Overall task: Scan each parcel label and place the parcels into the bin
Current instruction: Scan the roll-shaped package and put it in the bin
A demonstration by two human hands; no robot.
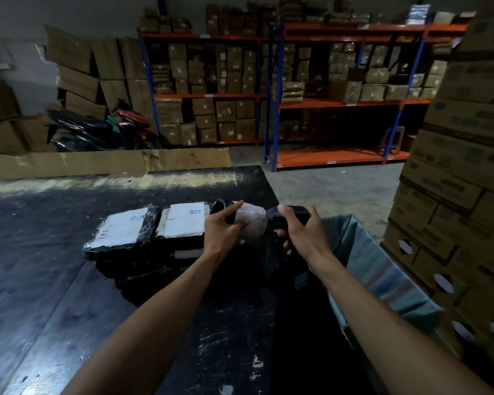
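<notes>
Two parcels [151, 228] lie on the scuffed black table [54, 252] facing stacked shelves [268, 81].

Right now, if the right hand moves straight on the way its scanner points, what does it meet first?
Most likely the parcel held in the left hand; the scanner in the right hand already faces its white label closely, though depth is unclear.
</notes>
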